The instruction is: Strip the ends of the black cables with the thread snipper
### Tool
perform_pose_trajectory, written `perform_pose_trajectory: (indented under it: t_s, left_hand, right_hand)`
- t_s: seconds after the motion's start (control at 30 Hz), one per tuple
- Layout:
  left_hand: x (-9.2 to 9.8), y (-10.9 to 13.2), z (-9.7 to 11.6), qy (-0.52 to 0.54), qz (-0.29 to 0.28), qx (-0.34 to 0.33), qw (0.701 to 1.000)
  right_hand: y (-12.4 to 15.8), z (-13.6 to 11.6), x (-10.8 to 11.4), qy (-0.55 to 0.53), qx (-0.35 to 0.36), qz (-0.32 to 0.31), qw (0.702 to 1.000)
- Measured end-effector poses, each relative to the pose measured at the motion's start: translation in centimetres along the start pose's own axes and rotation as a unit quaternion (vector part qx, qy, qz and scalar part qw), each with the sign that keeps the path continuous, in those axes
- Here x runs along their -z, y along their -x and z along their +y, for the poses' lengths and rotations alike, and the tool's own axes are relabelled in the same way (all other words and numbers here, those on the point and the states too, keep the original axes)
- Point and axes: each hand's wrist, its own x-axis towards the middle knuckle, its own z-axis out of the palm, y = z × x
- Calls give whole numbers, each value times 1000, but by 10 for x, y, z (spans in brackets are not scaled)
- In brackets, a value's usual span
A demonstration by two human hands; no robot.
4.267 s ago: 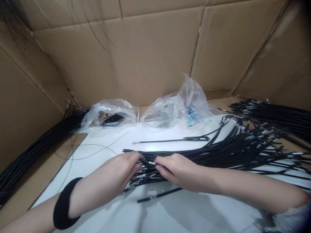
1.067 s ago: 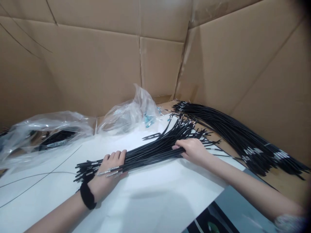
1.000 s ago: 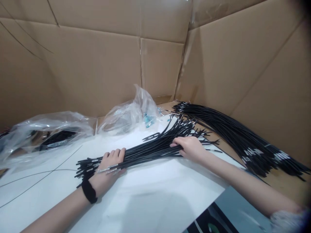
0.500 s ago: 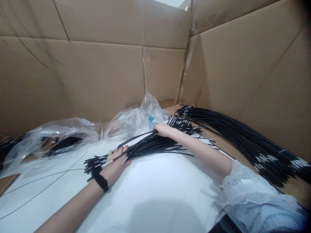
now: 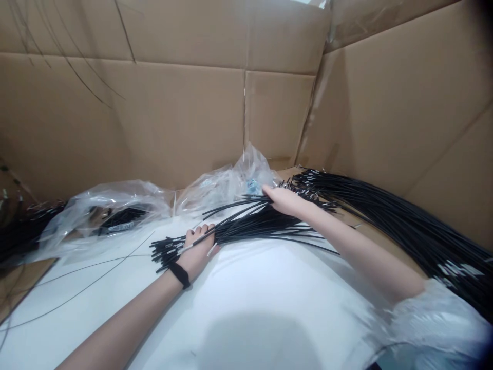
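Observation:
A bundle of thin black cables (image 5: pixel 250 226) with white-marked ends lies across the white work surface in front of me. My left hand (image 5: pixel 198 249), a black band around its wrist, is closed around the bundle close to its left ends. Toward the far end, my right hand (image 5: pixel 281 199) is closed on a few cables raised slightly above the others. Its fingertips are partly hidden, so the exact number held is unclear. Some cable ends lie over the back of my left hand.
A larger pile of black cables (image 5: pixel 377 210) runs along the right side. Clear plastic bags (image 5: pixel 208 190) lie at the back, below tall cardboard walls (image 5: pixel 185 113). More dark cables (image 5: pixel 31 231) sit at far left. Thin loose wires (image 5: pixel 88 270) cross the white surface (image 5: pixel 246 298).
The view has shifted, so everything appears farther right. My right hand has slid a little farther right along the cables, while my left hand keeps its grip on the bundle.

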Motion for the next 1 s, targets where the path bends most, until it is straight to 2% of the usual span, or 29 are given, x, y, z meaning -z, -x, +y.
perform_pose_trajectory:
  t_s: [0.1,0.17,0.23,0.3,0.33,0.4,0.43,0.47,0.53,0.6,0.67,0.73,0.8,0.9,1.0]
  left_hand:
    - [-2,-8,-6,27,-19,-9,999]
    - [6,-10,-19,47,-32,-29,998]
    - [26,-2,-38,63,-41,-36,997]
    - [58,15,-56,77,-60,-24,995]
    - [76,25,-61,98,-56,11,993]
    - [108,46,-59,71,75,118,988]
    - [118,53,-50,43,137,122,982]
    - [124,58,-39,7,192,94,977]
    - [124,59,-11,-92,245,10,965]
    - [112,52,10,-152,208,-20,966]
    - [99,43,18,-165,122,10,979]
    - [90,39,14,-136,21,35,990]
    - [86,40,3,-108,-23,35,993]
    - [83,46,-9,-103,26,-11,994]
    - [79,46,-14,-121,97,-97,983]
  right_hand:
    - [27,-5,21,15,-65,38,997]
    - [40,-13,29,24,-110,63,992]
    - [49,-22,31,26,-137,71,988]
    - [52,-33,30,22,-149,64,986]
    - [52,-38,29,21,-153,57,986]
    - [50,-50,26,19,-157,46,986]
    - [49,-57,25,16,-156,42,987]
    - [47,-64,25,14,-153,40,987]
    - [43,-79,24,5,-136,35,990]
    - [41,-91,24,-12,-106,35,994]
    - [43,-97,23,-40,-62,52,996]
    - [46,-97,21,-50,-2,71,996]
    - [50,-93,17,-24,70,78,994]
    - [55,-83,13,11,155,68,986]
    - [58,-72,11,-10,166,58,984]
